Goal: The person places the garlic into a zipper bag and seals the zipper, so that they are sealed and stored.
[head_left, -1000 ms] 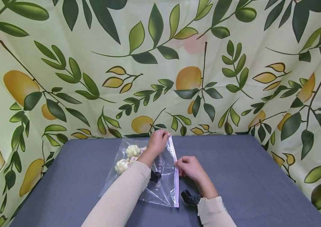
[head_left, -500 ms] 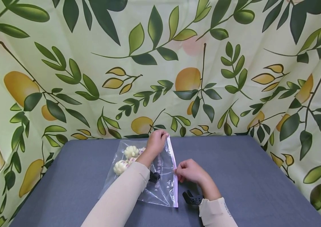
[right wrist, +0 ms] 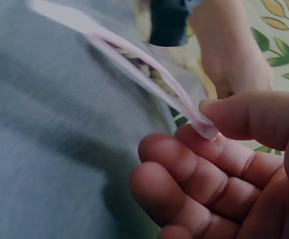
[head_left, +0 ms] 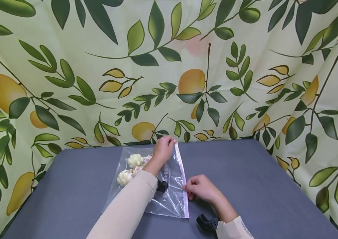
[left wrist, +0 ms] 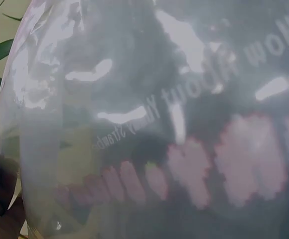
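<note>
A clear zip bag [head_left: 169, 202] lies on the table, its pink zip strip [head_left: 181, 166] along the right side. Several garlic bulbs [head_left: 125, 178] are inside, partly behind the left arm. My left hand [head_left: 163, 149] grips the bag's far corner at the top of the strip; in the left wrist view the clear film [left wrist: 134, 124] with pink print fills most of the picture. Lower down, my right hand [head_left: 200, 188] pinches the strip between thumb and index finger. Beyond that pinch the right wrist view shows the zip [right wrist: 139, 74] parted, garlic visible through the gap.
A grey cloth covers the table [head_left: 234, 186]. Behind and beside it hangs a curtain [head_left: 157, 73] printed with leaves and fruit. A black wrist mount [head_left: 206, 223] sits at the right wrist, another black mount [head_left: 162, 186] under the left forearm.
My right hand has slid down along the zip strip, toward me. The left hand keeps its hold on the far corner. The head view has shifted slightly.
</note>
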Motion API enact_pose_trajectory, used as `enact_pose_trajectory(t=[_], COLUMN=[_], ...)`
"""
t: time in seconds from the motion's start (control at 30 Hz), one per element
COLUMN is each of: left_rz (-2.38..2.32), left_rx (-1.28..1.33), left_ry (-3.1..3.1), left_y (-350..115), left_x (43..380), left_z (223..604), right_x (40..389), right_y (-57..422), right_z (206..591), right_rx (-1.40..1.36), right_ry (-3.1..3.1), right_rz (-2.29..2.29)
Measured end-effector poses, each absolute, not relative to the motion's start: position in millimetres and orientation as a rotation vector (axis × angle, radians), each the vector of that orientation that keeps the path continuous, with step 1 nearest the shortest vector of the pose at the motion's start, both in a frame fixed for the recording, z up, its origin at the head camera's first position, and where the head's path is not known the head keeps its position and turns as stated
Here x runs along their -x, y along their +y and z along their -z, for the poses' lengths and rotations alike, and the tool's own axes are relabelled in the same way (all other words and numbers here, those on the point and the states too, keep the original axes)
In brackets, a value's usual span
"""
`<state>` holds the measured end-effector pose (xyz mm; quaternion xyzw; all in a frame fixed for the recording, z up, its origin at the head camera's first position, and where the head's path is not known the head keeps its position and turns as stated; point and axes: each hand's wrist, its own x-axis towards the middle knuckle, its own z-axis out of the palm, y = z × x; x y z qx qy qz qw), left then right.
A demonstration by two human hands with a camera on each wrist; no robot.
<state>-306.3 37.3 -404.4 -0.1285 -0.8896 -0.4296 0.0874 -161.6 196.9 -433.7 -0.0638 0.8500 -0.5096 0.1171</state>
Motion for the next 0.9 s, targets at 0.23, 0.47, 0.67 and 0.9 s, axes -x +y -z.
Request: enact_pose_trajectory(t=[0.23,0.47,0.67,0.9], left_rz=[1.340,1.397,1.376,1.383], left_rx=[0.354,0.298,0.261,0.244], left_ry=[-2.651,-2.603,-2.549,-2.540], left_y=[41.6,43.1,40.7,40.6], left_x=[307.1,307.6,310.1,308.4], left_z=[404.9,406.0,404.8,404.2], right_x=[149.1,140.3,138.2,137.8], right_y=[207.9,214.5,218.6,222.2], right_z=[434.7,436.3,435.7,436.5], right_rx=[0.267,0.327,0.390,0.451], right_ry=[2.431,2.346,2.292,2.261], right_rz=[1.466,1.421,1.383,1.326])
